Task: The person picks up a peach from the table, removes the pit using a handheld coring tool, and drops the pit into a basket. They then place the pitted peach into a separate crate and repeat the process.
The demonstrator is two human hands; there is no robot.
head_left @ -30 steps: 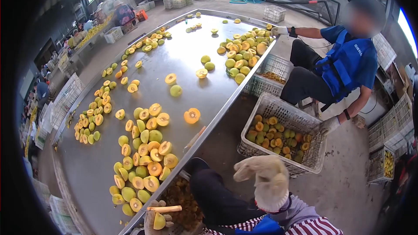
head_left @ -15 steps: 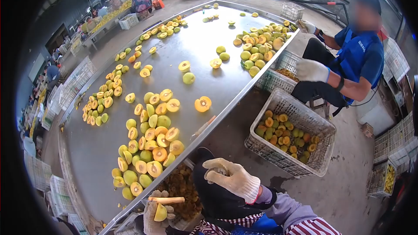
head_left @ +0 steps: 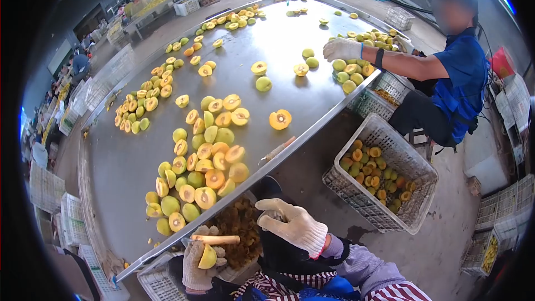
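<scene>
My left hand [head_left: 196, 265], in a worn glove, is closed around a wooden-handled tool [head_left: 216, 239] and a yellow-green fruit half [head_left: 208, 257], over a crate of brown scraps [head_left: 237, 223]. To its right, my right hand [head_left: 295, 227] wears a cream glove; its thumb and fingers are curled towards each other, and what lies between them cannot be made out. Beyond both hands, a pile of halved fruits [head_left: 203, 173] with orange flesh lies on the metal table [head_left: 128, 173]. Another wooden-handled tool [head_left: 278, 149] rests at the table's edge.
A crate of fruit halves [head_left: 384, 178] stands on the floor at right. Behind it a seated co-worker [head_left: 457, 72] reaches a gloved hand [head_left: 342, 49] to the far fruit pile. The table's raised rim [head_left: 317, 129] runs diagonally past my hands. White crates [head_left: 47, 187] line the left.
The co-worker's gloved hand has moved from beside the table onto the far fruit pile. The camera view has shifted slightly. Both my hands keep nearly the same pose.
</scene>
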